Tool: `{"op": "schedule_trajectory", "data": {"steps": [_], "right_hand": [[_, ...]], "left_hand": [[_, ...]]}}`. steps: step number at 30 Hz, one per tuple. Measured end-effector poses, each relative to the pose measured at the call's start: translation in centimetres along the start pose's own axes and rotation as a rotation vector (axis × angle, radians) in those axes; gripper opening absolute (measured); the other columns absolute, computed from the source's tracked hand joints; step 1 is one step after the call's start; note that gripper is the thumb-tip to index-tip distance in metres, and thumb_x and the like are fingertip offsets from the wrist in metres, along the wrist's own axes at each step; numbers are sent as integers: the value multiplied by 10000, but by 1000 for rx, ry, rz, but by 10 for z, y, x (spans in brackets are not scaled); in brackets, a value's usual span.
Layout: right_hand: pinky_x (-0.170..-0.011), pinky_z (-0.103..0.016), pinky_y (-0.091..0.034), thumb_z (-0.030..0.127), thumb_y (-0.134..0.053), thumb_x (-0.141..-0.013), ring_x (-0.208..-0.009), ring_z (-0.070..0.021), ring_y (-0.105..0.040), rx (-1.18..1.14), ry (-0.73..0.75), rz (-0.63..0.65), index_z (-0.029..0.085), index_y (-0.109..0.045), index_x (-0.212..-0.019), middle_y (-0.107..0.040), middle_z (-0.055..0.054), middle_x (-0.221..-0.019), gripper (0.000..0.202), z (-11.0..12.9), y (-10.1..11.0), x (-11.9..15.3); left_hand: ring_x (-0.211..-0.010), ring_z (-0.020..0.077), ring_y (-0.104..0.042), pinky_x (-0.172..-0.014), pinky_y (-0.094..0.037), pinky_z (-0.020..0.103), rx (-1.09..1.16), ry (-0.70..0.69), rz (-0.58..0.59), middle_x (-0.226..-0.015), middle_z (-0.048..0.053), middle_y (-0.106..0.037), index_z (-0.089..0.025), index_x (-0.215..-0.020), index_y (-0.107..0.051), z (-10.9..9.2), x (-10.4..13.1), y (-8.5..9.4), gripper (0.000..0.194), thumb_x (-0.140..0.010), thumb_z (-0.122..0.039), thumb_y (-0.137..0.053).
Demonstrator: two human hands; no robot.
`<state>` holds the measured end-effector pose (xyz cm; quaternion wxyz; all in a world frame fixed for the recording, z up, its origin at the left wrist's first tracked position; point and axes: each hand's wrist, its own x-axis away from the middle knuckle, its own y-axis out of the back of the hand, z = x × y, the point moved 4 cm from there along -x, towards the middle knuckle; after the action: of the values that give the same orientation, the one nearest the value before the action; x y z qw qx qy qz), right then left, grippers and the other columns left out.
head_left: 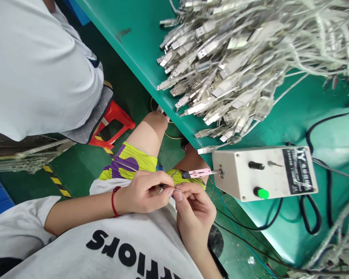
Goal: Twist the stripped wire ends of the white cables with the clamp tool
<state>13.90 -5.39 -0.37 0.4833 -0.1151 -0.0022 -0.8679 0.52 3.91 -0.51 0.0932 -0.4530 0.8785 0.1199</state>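
Note:
My left hand (151, 192), with a red string bracelet on its wrist, pinches a thin wire (178, 190) between thumb and fingertips. Its other end meets the fingertips of my right hand (195, 207), which are closed just beside it. A small dark piece shows between the left fingers; the rest is hidden by them. A pale cable (128, 165) crosses the shorts behind my left hand. Just above my right hand, a pink and black clamp-like piece (196, 173) sticks out from the shaft of a white control box (228, 176) with a green button.
A large pile of clear USB cables (209, 77) lies on the green table (142, 46). More cables (340, 240) lie at the lower right. Black cords (311, 215) loop by the box. Left, a co-worker in white (43, 69) sits on a red stool (116, 122).

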Motion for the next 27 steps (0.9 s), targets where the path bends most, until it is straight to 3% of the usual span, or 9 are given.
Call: {"op": "schedule_trajectory", "data": {"steps": [9, 15, 17, 19, 21, 27], "right_hand": [[-483, -233, -358, 374, -903, -947, -453, -87, -420, -10, -80, -20, 253, -873, -935, -565, 67, -535, 125, -17, 6, -3], [-619, -304, -471, 607, -650, -1091, -609, -160, -550, 59, -99, -127, 207, -721, -720, -630, -13, -647, 550, -13, 10, -12], [-609, -299, -469, 657, -715, -1034, -643, -164, -552, -29, -143, -168, 208, -766, -805, -651, -20, -733, 507, -9, 8, -18], [-623, -295, -479, 677, -829, -935, -663, -155, -539, -152, -226, -195, 225, -840, -1007, -651, -10, -815, 457, -8, 6, -24], [-626, -287, -470, 680, -892, -869, -645, -142, -498, -264, -305, -195, 259, -859, -1158, -619, 13, -798, 512, -8, 5, -28], [-593, -278, -432, 599, -917, -888, -494, -122, -340, -396, -346, -146, 295, -882, -1086, -392, 91, -474, 364, -11, 6, -33]], "left_hand": [[-451, 64, -393, -447, -307, 179, 119, 106, -31, -619, -111, -442, -230, -1037, -622, 9, 2, -2, 124, -999, -157, -714], [-482, 73, -489, -477, -369, 177, 102, 132, -82, -679, -65, -581, -225, -1038, -617, 12, 3, -2, 105, -1033, -157, -697], [-517, 87, -558, -500, -408, 181, 118, 158, -97, -720, -37, -638, -224, -1066, -622, 14, 4, -2, 81, -1056, -187, -693], [-562, 104, -618, -527, -445, 188, 149, 190, -107, -765, -11, -679, -221, -1095, -624, 17, 6, -3, 64, -1079, -217, -686], [-585, 113, -645, -537, -461, 190, 176, 210, -107, -783, 2, -694, -216, -1111, -626, 18, 7, -4, 66, -1088, -234, -685], [-551, 108, -603, -525, -442, 205, 186, 243, -76, -714, -17, -664, -202, -1092, -622, 21, 3, -8, 98, -1099, -274, -688]]}}
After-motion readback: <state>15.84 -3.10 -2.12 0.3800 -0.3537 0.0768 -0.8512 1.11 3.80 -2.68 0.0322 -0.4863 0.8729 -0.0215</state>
